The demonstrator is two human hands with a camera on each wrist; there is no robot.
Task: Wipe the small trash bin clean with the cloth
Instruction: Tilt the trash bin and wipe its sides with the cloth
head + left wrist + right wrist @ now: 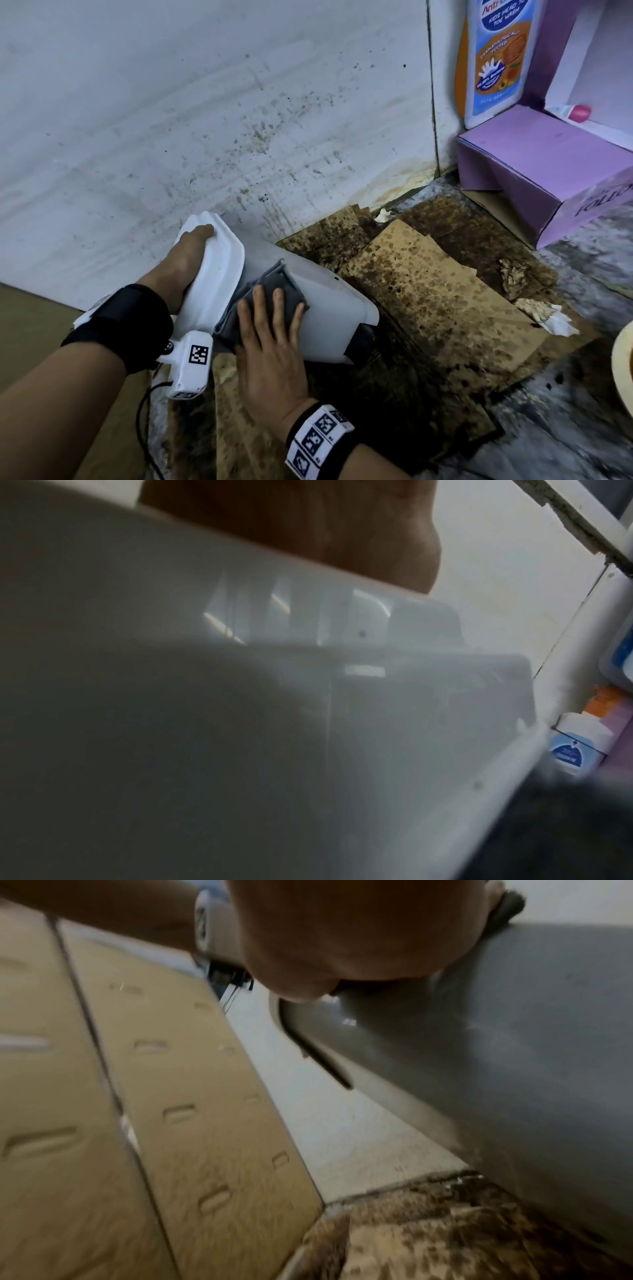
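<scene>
While the left hand (191, 253) grips the tilted bin (329, 301) by its lid over stained cardboard (445, 301), the right hand (270, 346), fingers flat, presses the cloth (274, 291) to its side mid-wipe; next, probably, unwiped faces.

Two hands: left hand (191, 255), right hand (270, 346). One white bin (329, 308), one grey cloth (270, 291), one bottle (496, 58), perhaps three paper scraps (544, 317) on the floor.

Tilted white bin (329, 301), left hand (190, 253) gripping its lid, right hand (270, 356) pressing grey cloth (270, 291) against it
</scene>
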